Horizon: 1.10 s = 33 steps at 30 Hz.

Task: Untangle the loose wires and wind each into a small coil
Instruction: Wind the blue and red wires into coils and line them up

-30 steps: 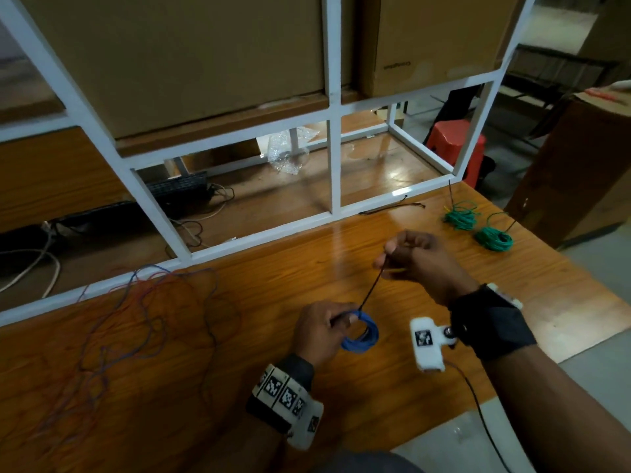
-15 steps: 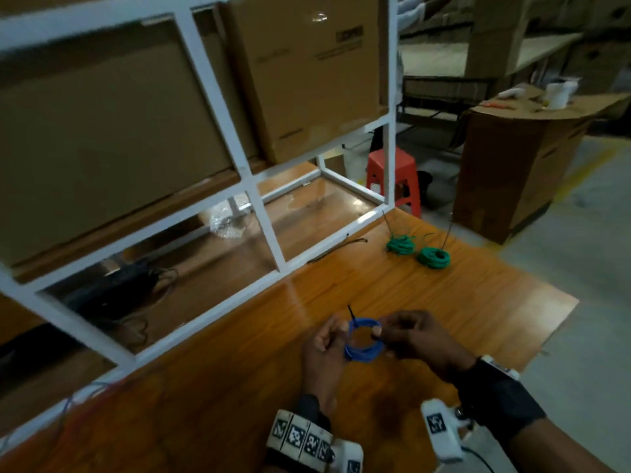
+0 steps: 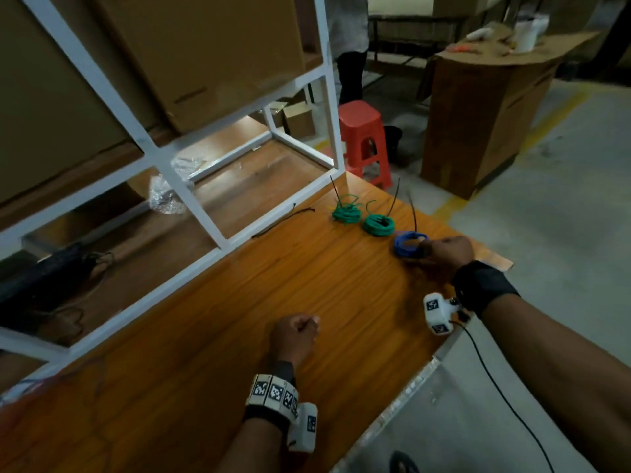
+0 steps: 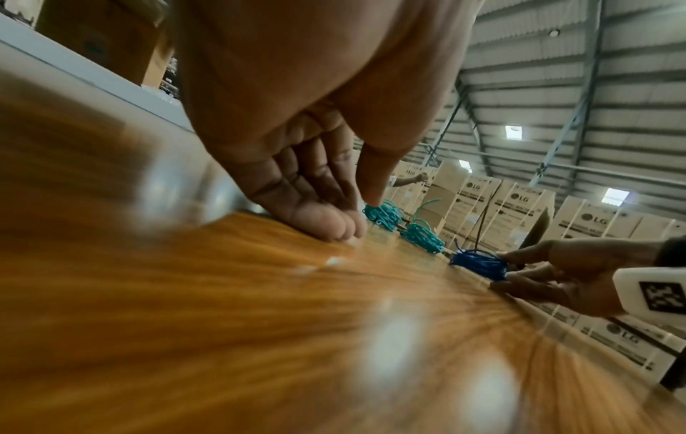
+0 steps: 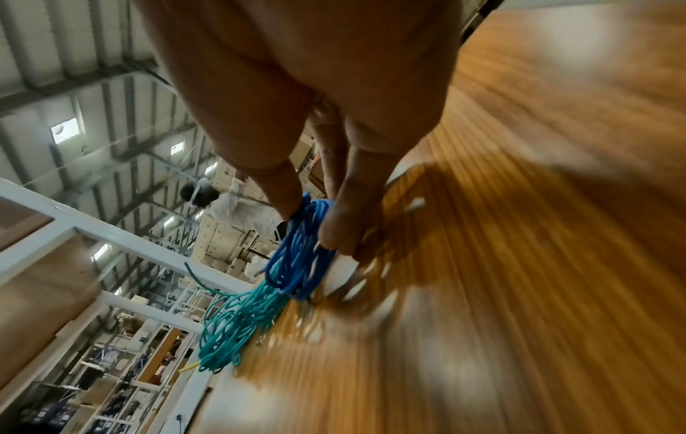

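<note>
A blue wire coil (image 3: 406, 243) with a black tie sticking up lies on the wooden table (image 3: 307, 285) at its far right. It sits beside two green coils (image 3: 346, 213) (image 3: 378, 226). My right hand (image 3: 423, 249) pinches the blue coil (image 5: 297, 258) between thumb and fingers, low on the table; the green coils (image 5: 237, 323) lie just beyond it. My left hand (image 3: 307, 327) rests mid-table with its fingers (image 4: 334, 229) curled and holding nothing, well short of the blue coil (image 4: 478, 262). A trace of loose tangled wire (image 3: 24, 387) shows at the far left edge.
A white metal shelf frame (image 3: 205, 213) with cardboard boxes stands along the table's back. A loose black tie (image 3: 283, 218) lies by the frame. The table's right corner (image 3: 502, 264) is just past my right hand. A red stool (image 3: 362, 138) and a person stand beyond.
My right hand has carried the blue coil from in front of me to the far right beside the green coils. My left hand has let go of it and stayed back.
</note>
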{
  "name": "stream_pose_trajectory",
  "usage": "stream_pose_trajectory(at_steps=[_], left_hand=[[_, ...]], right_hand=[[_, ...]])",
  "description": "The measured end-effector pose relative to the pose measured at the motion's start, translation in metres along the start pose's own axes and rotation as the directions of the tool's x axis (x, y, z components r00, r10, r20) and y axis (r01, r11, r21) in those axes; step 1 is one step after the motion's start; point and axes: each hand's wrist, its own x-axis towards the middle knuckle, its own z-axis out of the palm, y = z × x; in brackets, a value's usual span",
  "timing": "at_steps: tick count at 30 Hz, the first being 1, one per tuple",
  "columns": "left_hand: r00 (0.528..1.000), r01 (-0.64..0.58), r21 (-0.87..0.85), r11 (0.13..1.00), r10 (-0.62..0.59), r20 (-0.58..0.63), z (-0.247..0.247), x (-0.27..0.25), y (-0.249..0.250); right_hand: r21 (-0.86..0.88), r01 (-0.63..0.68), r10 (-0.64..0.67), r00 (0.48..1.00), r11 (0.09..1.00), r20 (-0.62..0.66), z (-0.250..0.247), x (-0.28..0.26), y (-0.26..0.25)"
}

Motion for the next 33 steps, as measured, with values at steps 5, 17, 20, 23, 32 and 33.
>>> stream_pose_trajectory(at_steps=[5,17,20,23,32,33], left_hand=[[1.000,0.002,0.016,1.000,-0.002,-0.028,0.001,-0.005,0.002],[0.971,0.093,-0.225,0.970,-0.138,-0.196,-0.081,-0.090,-0.030],[0.909,0.101,-0.274,0.956,-0.200,-0.365,-0.127,-0.126,-0.066],[0.863,0.106,-0.336,0.936,-0.255,-0.437,-0.169,-0.165,-0.099],[0.756,0.049,-0.464,0.884,-0.336,-0.561,-0.282,-0.240,-0.200],[0.767,0.062,-0.463,0.884,-0.339,-0.544,-0.293,-0.241,-0.209]], right_hand=[[-0.037,0.107,-0.108,0.993,0.994,-0.043,0.005,-0.011,0.016],[-0.191,0.638,-0.407,0.664,0.746,0.627,0.113,-0.189,0.072],[-0.151,0.739,-0.389,0.504,0.656,0.771,0.158,-0.243,0.079],[-0.118,0.803,-0.314,0.357,0.584,0.880,0.200,-0.294,0.090],[-0.037,0.925,-0.212,0.126,0.379,0.969,0.305,-0.407,0.112],[-0.043,0.933,-0.201,0.122,0.358,0.972,0.318,-0.415,0.114]])
